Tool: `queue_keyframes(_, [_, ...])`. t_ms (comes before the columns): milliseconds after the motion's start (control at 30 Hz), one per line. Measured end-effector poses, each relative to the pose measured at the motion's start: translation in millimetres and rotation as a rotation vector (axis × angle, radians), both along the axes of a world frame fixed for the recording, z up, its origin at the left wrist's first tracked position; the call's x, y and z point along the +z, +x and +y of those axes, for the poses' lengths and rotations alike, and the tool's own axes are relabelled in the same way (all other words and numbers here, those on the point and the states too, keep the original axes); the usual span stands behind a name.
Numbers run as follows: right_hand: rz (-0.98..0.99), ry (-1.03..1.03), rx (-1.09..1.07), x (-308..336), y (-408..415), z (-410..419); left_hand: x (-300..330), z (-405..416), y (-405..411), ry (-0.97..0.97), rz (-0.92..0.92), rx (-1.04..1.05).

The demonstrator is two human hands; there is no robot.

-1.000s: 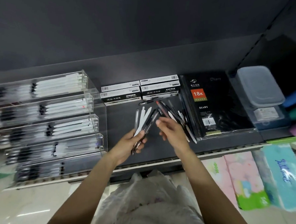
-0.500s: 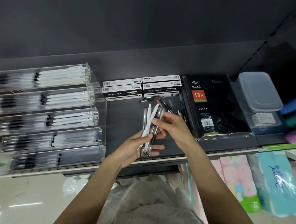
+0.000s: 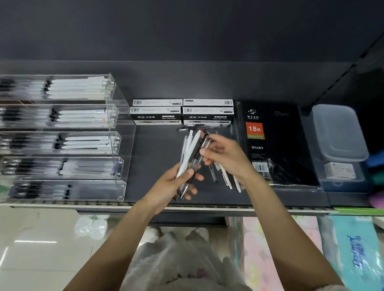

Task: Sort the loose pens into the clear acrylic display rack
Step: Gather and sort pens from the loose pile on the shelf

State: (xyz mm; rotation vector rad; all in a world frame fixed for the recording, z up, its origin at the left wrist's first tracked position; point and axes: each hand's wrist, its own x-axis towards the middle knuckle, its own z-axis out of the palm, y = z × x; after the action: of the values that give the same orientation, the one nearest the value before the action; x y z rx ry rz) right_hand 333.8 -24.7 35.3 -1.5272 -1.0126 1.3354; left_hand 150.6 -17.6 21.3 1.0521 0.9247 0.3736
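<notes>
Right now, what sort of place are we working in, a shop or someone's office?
Most likely a shop's stationery aisle. The acrylic display rack holds rows of identical pens, barcoded pen boxes and a shrink-wrapped diary with a barcode sit on the dark shelf, and packs of tissues are stocked below.

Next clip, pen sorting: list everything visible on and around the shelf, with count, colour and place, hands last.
Acrylic display rack: one, clear, five tiers of pens, shelf left.
Pen boxes: four, black-and-white, shelf rear centre.
Loose pens: several, white and clear, on shelf beneath right hand.
Held pens: a handful, white, clear, black.
Diary: one, black, right of centre.
Plastic containers: stacked, translucent, far right.
Tissue packs: pink and blue, below the shelf.
Left hand: grips held pens.
Right hand: pinches a dark pen in the bundle.
</notes>
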Motion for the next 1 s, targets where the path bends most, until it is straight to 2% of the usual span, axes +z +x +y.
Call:
queue_keyframes(67, [-0.028,-0.009,-0.005,0.2,1.9,1.2,1.5,-3.5,0.9,-0.036,-0.007,0.049])
queue_keyframes(133, [0.028,0.029,-0.092,3.7,4.2,3.3,2.9,-5.1,-1.2,-0.062,-0.021,0.100])
queue_keyframes(267, [0.199,0.216,-0.471,11.5,20.5,4.5,3.8,0.2,-9.4,-0.112,-0.057,0.244])
queue_keyframes(333, [0.219,0.334,-0.564,14.0,16.1,-0.4,5.3,4.8,-10.3,-0.161,-0.119,0.328])
queue_keyframes(467, [-0.062,0.355,-0.572,-1.8,-36.2,-18.8,9.3,14.3,1.4,-0.197,-0.265,0.426])
queue_keyframes(567, [-0.155,0.378,-0.607,-15.3,-67.3,-22.7,9.7,18.2,14.4,-0.195,-0.305,0.473])
queue_keyframes(667, [-0.238,0.378,-0.575,-23.9,-83.2,-21.0,6.7,20.9,20.8,-0.164,-0.286,0.485])
queue_keyframes(867, [-0.644,0.351,-0.379,-27.8,-83.7,-21.8,0.0,30.3,11.1,-0.176,-0.275,0.457])
queue_keyframes(933, [-0.602,0.373,-0.388,-16.9,-74.7,-18.7,1.0,32.0,6.1,-0.062,-0.178,0.413])
queue_keyframes(1000, [-0.450,0.365,-0.378,-0.7,-65.1,-5.9,1.5,30.4,-0.2,0.099,-0.056,0.337])
